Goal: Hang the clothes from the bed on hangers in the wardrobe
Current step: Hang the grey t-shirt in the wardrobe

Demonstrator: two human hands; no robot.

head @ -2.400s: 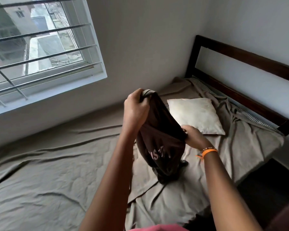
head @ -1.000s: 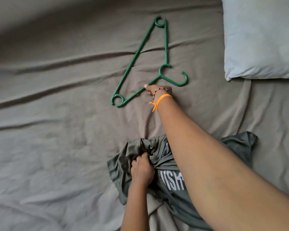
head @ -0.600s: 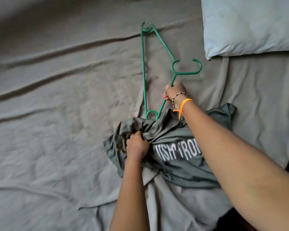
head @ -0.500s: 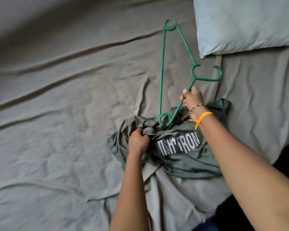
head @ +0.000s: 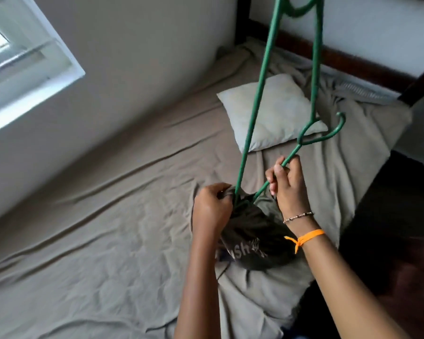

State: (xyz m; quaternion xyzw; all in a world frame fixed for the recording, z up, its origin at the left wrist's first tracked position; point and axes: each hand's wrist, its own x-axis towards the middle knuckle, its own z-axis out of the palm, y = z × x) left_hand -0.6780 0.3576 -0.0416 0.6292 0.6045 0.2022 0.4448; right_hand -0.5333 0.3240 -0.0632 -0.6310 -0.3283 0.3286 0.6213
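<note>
Currently, the left hand [head: 212,207] grips the bunched shirt [head: 252,231] collar; the right hand [head: 288,185] grips the green hanger [head: 257,94], one end inside the collar, above the bed [head: 96,228].

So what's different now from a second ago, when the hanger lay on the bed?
The right hand has gripped the green hanger, lifted it off the bed and pushed one end into the dark T-shirt. The left hand has raised the shirt and keeps gripping it. The pillow stayed put.
</note>
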